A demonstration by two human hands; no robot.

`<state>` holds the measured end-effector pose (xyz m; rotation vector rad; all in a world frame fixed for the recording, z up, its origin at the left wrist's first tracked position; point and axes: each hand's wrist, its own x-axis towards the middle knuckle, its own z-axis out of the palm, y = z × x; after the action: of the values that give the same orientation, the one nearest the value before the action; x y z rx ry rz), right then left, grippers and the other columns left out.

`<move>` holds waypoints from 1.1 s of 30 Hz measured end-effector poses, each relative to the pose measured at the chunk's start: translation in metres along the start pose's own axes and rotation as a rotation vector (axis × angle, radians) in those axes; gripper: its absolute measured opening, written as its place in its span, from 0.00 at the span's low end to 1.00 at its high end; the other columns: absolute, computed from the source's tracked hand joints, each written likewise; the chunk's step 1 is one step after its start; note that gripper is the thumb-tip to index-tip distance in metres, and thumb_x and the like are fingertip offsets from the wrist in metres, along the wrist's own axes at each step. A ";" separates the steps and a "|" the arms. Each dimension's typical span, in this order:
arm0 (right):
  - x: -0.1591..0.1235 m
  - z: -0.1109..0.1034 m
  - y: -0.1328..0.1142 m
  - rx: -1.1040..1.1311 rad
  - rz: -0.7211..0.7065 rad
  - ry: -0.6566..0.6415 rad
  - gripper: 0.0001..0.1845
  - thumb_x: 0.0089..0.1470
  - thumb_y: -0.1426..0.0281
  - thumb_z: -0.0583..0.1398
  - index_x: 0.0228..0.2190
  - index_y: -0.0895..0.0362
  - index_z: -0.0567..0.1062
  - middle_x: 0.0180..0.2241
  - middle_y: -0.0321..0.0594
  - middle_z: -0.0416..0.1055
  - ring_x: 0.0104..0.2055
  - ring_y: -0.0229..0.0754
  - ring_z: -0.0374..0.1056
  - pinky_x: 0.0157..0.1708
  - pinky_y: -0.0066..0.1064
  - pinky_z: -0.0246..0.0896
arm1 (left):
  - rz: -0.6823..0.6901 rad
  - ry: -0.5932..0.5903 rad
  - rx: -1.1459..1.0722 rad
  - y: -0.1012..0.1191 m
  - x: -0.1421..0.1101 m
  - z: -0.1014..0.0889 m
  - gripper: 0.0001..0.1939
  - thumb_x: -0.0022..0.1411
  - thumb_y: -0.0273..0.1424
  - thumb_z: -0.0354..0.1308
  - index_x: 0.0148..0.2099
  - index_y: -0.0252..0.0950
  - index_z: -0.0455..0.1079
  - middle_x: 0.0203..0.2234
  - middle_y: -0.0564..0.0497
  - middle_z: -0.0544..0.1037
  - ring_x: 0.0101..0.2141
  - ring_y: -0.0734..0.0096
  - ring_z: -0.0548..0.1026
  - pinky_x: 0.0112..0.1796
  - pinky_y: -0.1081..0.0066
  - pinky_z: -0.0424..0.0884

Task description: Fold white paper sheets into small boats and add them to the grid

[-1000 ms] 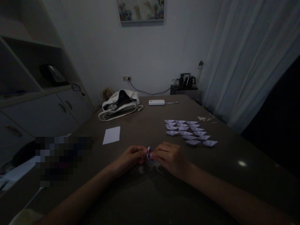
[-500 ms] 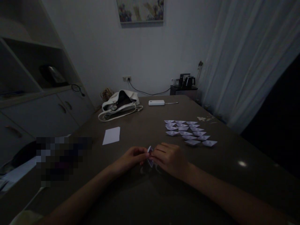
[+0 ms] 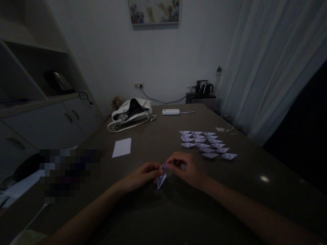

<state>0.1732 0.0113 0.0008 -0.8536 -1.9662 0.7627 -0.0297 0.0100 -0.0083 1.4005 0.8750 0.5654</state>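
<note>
Between my two hands is a small white paper boat (image 3: 161, 178), tilted with one pointed end down toward me. My left hand (image 3: 146, 173) pinches its side between thumb and fingers. Thumb and forefinger of my right hand (image 3: 184, 166) are closed on its upper end, the other fingers curled. Several finished-looking paper boats (image 3: 205, 150) stand in rows on the table to the right. A stack of white paper (image 3: 122, 147) lies to the left, beyond my left hand.
An open white handbag (image 3: 133, 114) sits at the back left of the dark table (image 3: 158, 217). A white power bank (image 3: 171, 112) with a short cable lies at the back. Paper scraps (image 3: 224, 129) are near the right edge. Blurred items (image 3: 71, 173) occupy the left side.
The paper boat has been turned, its lower point swinging toward me and left. My right hand has shifted its grip from the boat's side to its upper end.
</note>
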 end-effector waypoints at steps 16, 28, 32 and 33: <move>-0.006 0.003 -0.005 -0.195 -0.165 -0.010 0.06 0.52 0.66 0.62 0.31 0.56 0.74 0.30 0.37 0.71 0.29 0.36 0.64 0.29 0.27 0.58 | 0.054 0.017 -0.062 -0.013 0.009 -0.006 0.15 0.55 0.41 0.62 0.33 0.31 0.72 0.23 0.54 0.69 0.24 0.77 0.62 0.26 0.77 0.57; -0.011 0.006 0.005 -0.458 -0.226 -0.045 0.08 0.58 0.69 0.58 0.34 0.56 0.77 0.32 0.41 0.73 0.35 0.41 0.67 0.34 0.31 0.60 | 0.039 -0.029 -0.166 -0.009 0.008 -0.004 0.18 0.55 0.43 0.61 0.34 0.30 0.69 0.22 0.54 0.65 0.24 0.77 0.60 0.26 0.76 0.56; -0.011 0.008 0.003 -0.433 -0.175 -0.040 0.07 0.57 0.70 0.58 0.34 0.57 0.77 0.32 0.41 0.73 0.35 0.40 0.67 0.34 0.30 0.60 | 0.026 -0.017 -0.179 -0.007 0.007 -0.003 0.18 0.55 0.42 0.62 0.34 0.30 0.69 0.22 0.54 0.65 0.24 0.78 0.60 0.27 0.76 0.56; -0.011 0.009 0.003 -0.421 -0.163 -0.037 0.07 0.57 0.70 0.58 0.34 0.57 0.77 0.31 0.41 0.73 0.35 0.40 0.67 0.34 0.29 0.59 | 0.021 -0.010 -0.185 -0.007 0.007 -0.003 0.18 0.54 0.42 0.62 0.35 0.30 0.70 0.22 0.54 0.65 0.24 0.78 0.60 0.27 0.76 0.56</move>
<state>0.1713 0.0025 -0.0105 -0.9089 -2.2378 0.2722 -0.0290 0.0162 -0.0164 1.2450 0.7802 0.6383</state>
